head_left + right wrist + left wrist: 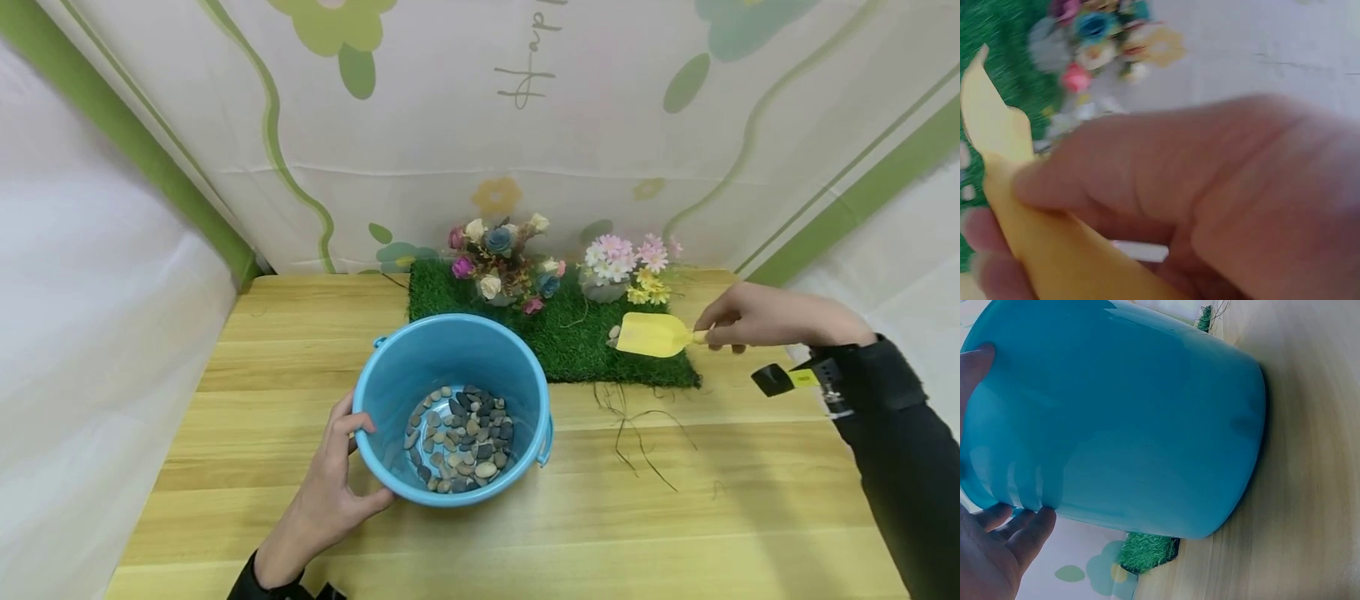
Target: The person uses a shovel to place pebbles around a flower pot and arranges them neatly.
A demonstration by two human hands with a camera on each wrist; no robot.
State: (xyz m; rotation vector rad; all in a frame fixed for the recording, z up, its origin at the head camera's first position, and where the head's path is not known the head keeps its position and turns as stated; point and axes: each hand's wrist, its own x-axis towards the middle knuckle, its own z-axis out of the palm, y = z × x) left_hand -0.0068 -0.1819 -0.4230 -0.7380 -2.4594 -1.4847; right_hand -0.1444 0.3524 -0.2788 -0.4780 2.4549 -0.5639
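Note:
A blue bucket stands on the table with grey, black and tan pebbles spread over its bottom. My left hand grips its left side near the rim, fingers and thumb spread around the wall; the left wrist view shows the bucket's outer wall between them. In my right hand is a small yellow shovel, held by its handle over the right part of an artificial grass mat. A few pebbles lie on the grass at the shovel's tip. No pebbles show on its blade.
Two bunches of artificial flowers, one mixed roses, one pink, white and yellow, stand at the mat's back. Dark thin strands lie on the wooden table before the mat. A printed curtain hangs behind.

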